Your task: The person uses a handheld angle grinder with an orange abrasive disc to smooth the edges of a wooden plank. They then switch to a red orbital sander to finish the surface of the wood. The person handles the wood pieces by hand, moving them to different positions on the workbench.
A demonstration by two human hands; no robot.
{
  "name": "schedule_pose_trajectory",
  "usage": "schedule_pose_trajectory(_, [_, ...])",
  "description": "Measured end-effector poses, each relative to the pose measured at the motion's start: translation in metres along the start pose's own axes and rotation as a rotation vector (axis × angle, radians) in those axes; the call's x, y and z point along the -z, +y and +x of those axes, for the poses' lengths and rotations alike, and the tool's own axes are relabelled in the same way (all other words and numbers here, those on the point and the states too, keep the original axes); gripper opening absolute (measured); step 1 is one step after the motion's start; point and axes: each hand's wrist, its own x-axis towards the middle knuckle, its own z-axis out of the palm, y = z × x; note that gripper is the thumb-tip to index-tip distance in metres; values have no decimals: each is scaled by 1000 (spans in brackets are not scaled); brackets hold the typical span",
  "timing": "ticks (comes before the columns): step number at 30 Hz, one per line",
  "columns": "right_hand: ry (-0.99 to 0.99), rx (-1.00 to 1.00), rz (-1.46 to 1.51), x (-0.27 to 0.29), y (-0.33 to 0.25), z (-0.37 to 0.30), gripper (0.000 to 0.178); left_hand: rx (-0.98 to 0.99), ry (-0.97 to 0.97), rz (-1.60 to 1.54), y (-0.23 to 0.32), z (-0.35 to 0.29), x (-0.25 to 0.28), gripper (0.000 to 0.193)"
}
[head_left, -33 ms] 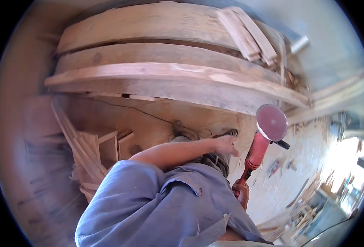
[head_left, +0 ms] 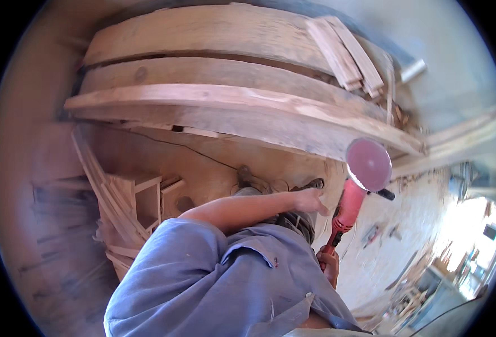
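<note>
A red angle grinder (head_left: 349,209) with a round sanding disc (head_left: 369,164) is held upright at the right, its disc facing me. My right hand (head_left: 330,265) is wrapped round the lower end of its body. From the grinder's head a black side handle (head_left: 385,195) sticks out, with no hand on it. My left hand (head_left: 311,201) reaches across my body and hovers just left of the grinder, apart from it. Its fingers seem loosely stretched out, with nothing visible in them. Beyond the disc lies a long pale wooden beam (head_left: 220,94) on the plank bench.
Wide planks (head_left: 203,33) form the bench across the far side, with short wood strips (head_left: 343,53) stacked at its right. Wooden pieces (head_left: 110,196) lean at the left. A dark cable (head_left: 186,149) crosses the floor. Scrap wood (head_left: 399,306) lies at the lower right.
The bench has shifted slightly rightward in view. Both hands and the grinder keep nearly the same places, and the right hand's grip is unchanged.
</note>
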Motion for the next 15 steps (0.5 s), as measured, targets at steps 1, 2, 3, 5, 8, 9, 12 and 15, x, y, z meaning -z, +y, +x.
schedule_pose_trajectory(1, [-54, -4, -85, -26, -15, -12, 28, 30, 27, -130, 0, -15, 3, 58])
schedule_pose_trajectory(2, [-135, 39, -219, -48, -23, -21, 28, -10, 73, -264, -1, -30, 9, 56])
schedule_pose_trajectory(3, [-124, 103, -384, -66, -21, -12, 28, -61, 112, -398, -1, -47, 16, 54])
schedule_pose_trajectory(5, [-144, 255, -684, -81, -32, 20, 29, -309, 261, -623, 25, -66, 28, 49])
schedule_pose_trajectory(8, [-88, 396, -707, -162, -54, 3, 42, -511, 637, -899, 31, -123, 68, 45])
schedule_pose_trajectory(9, [-104, 480, -727, -169, -54, 16, 44, -505, 721, -907, 29, -134, 78, 45])
schedule_pose_trajectory(12, [44, 1130, -1082, -206, -66, 51, 51, -474, 844, -957, 35, -142, 121, 46])
schedule_pose_trajectory(15, [-125, 1253, -1073, -256, -78, 72, 58, -553, 893, -1146, 21, -148, 167, 40])
